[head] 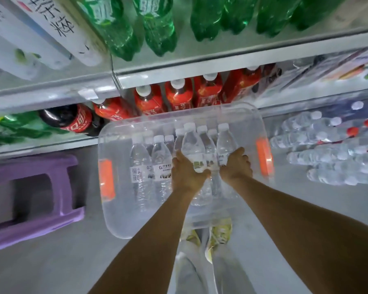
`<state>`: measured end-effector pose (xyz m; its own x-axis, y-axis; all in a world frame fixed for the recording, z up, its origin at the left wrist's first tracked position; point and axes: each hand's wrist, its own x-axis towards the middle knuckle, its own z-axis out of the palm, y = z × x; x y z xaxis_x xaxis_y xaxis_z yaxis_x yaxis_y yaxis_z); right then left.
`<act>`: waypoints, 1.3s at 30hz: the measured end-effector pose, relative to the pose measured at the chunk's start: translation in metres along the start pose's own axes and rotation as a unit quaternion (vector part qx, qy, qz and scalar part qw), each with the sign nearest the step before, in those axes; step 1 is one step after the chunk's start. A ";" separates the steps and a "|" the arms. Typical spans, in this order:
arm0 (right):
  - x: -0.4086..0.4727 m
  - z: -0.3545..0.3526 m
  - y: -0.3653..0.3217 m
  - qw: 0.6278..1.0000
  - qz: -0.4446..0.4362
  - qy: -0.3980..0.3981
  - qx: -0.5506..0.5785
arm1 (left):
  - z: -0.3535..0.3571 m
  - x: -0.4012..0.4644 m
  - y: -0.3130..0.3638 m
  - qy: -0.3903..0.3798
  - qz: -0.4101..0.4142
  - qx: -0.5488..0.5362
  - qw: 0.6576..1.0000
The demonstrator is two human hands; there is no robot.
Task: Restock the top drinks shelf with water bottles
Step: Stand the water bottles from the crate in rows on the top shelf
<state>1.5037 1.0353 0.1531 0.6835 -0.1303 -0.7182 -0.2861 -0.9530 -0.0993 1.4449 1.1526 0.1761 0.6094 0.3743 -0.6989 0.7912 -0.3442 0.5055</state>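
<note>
A clear plastic bin with orange handles is seen from above on the grey floor, just in front of the drinks shelves. Water bottles with white caps are stood upright inside it, gathered toward its far and right part. The left hand is reached into the bin and its grip is closed around one water bottle at the label, with the thumb wrapped across the front. The right hand is curled around a neighbouring bottle just to the right, also at label height. The two hands are kept close together but apart. On the shelf beyond the bin, red-labelled bottles and a dark cola bottle are lined up; green bottles are ranged on the shelf above. To the right, shrink-wrapped packs of water are stacked. A purple stool is placed left of the bin. Yellow-green shoes are visible at the bin's near edge.
</note>
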 end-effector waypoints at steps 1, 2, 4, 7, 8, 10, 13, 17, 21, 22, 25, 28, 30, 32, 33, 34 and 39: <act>-0.002 -0.002 -0.002 1.000 0.001 0.001 0.003 | -0.003 0.001 0.001 -0.003 -0.004 -0.008 1.000; -0.004 -0.004 -0.002 1.000 0.002 0.000 0.010 | -0.006 0.001 0.003 -0.011 -0.008 -0.026 1.000; -0.012 -0.011 -0.003 0.999 -0.002 -0.011 0.049 | -0.015 0.000 0.003 -0.040 -0.026 -0.097 0.994; -0.027 -0.034 0.001 0.977 -0.028 -0.070 0.201 | -0.036 -0.016 0.001 -0.099 -0.103 -0.166 0.976; -0.034 -0.045 0.003 0.959 -0.045 -0.095 0.262 | -0.044 -0.025 0.001 -0.112 -0.126 -0.186 0.968; -0.050 -0.068 0.007 0.926 -0.077 -0.151 0.338 | -0.059 -0.045 0.003 -0.122 -0.140 -0.233 0.955; -0.077 -0.103 0.010 0.884 -0.104 -0.236 0.391 | -0.085 -0.077 0.019 -0.130 -0.106 -0.285 0.944; -0.119 -0.140 0.005 0.827 -0.137 -0.318 0.444 | -0.116 -0.120 0.047 -0.144 -0.038 -0.335 0.930; -0.167 -0.175 -0.002 0.804 -0.197 -0.310 0.468 | -0.143 -0.168 0.081 -0.122 0.024 -0.341 0.932; -0.179 -0.185 -0.004 0.799 -0.212 -0.308 0.471 | -0.150 -0.179 0.089 -0.110 0.036 -0.339 0.934; -0.214 -0.219 -0.007 0.788 -0.250 -0.298 0.477 | -0.172 -0.215 0.114 -0.066 0.064 -0.333 0.938; -0.247 -0.252 -0.010 0.789 -0.310 -0.279 0.451 | -0.193 -0.250 0.135 -0.016 0.096 -0.328 0.940; -0.267 -0.273 -0.014 0.790 -0.325 -0.260 0.450 | -0.207 -0.272 0.146 0.005 0.123 -0.337 0.933; -0.286 -0.294 -0.019 0.792 -0.343 -0.236 0.445 | -0.221 -0.292 0.159 0.022 0.161 -0.335 0.928; -0.296 -0.305 -0.021 0.791 -0.357 -0.228 0.441 | -0.228 -0.300 0.166 0.031 0.179 -0.332 0.926; -0.305 -0.315 -0.024 0.789 -0.372 -0.221 0.436 | -0.235 -0.309 0.172 0.037 0.195 -0.332 0.922; -0.352 -0.370 -0.035 0.775 -0.453 -0.168 0.407 | -0.269 -0.349 0.201 0.054 0.253 -0.333 0.907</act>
<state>1.5217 1.0133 0.6644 0.6779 0.6999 -0.2250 -0.2134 -0.1055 -0.9712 1.4050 1.1842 0.6580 0.8761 0.4083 -0.2563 0.2418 0.0878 0.9664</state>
